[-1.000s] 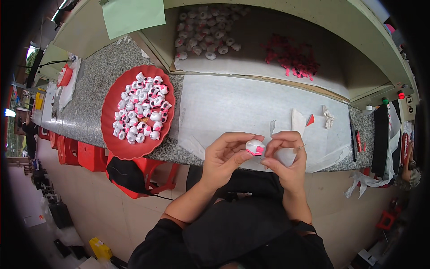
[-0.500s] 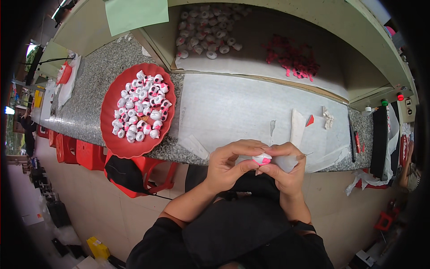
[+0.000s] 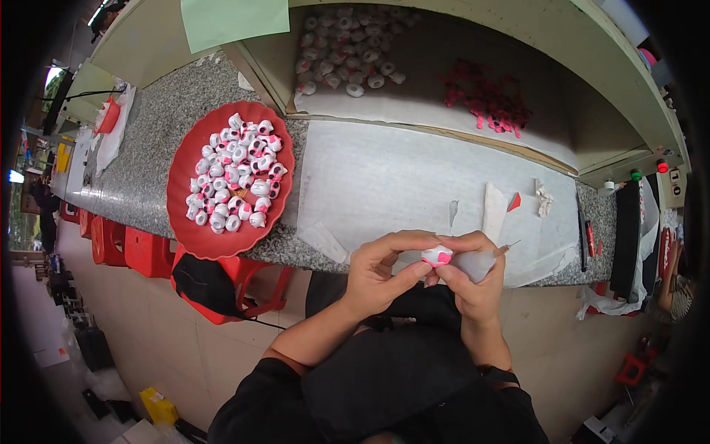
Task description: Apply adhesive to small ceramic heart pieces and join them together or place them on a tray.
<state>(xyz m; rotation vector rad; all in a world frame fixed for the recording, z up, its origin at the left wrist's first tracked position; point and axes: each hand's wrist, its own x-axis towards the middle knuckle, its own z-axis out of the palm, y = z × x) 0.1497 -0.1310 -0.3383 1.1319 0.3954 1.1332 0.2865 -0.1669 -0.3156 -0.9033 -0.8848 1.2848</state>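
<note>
Between my two hands, over the table's front edge, is a small white-and-pink figurine part point(image 3: 437, 256). My left hand point(image 3: 372, 275) pinches it from the left with thumb and fingers. The fingertips and thumb of my right hand point(image 3: 477, 294) press on its other side. In the right hand's grip there is also a translucent squeeze bottle point(image 3: 475, 263), its thin needle tip pointing to the right. A large red scalloped tray point(image 3: 185, 159) to the left holds many similar white, pink and black parts point(image 3: 231, 174).
White paper point(image 3: 370, 177) covers the work surface, with tissue strips point(image 3: 494, 211) and a red scrap point(image 3: 515, 200) on it. The shelf behind holds white parts point(image 3: 347, 52) and pink pieces point(image 3: 488, 100). Pens point(image 3: 589, 235) lie right; red stools point(image 3: 151, 253) stand left.
The figurine part has turned slightly between my fingers, and more of its pink patch shows. The bottle's needle now tilts further up. Both hands keep nearly the same place.
</note>
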